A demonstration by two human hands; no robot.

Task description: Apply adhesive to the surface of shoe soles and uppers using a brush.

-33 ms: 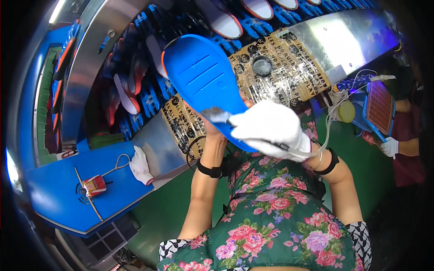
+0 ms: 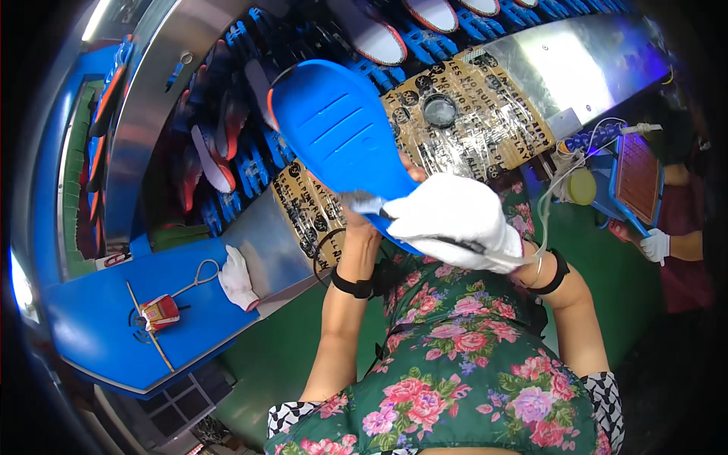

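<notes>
A blue shoe sole [image 2: 340, 125] with an orange edge is tilted up in front of me. My left hand [image 2: 359, 221], bare, is closed around it from beneath; the sole covers most of the palm, and fingertips show at its right edge. In a white glove, my right hand [image 2: 459, 216] grips a brush [image 2: 364, 202] whose dark handle is mostly hidden. Its bristles lie over the narrower lower part of the sole, by the left edge. A thin clear tube [image 2: 547, 201] runs from near the gloved wrist up to the right.
Behind the sole is a ledge with taped cardboard [image 2: 485, 114] and a small round dish [image 2: 440, 111]. Shoes hang among blue clips above. A blue table [image 2: 98, 303] at left bears a white glove [image 2: 236, 279] and a small red box [image 2: 159, 312]. A co-worker's gloved hand [image 2: 655, 246] holds a blue-framed tray [image 2: 637, 178].
The brush and gloved right hand have shifted slightly downward along the sole. The sole has moved a little to the left, and the tube has swung slightly.
</notes>
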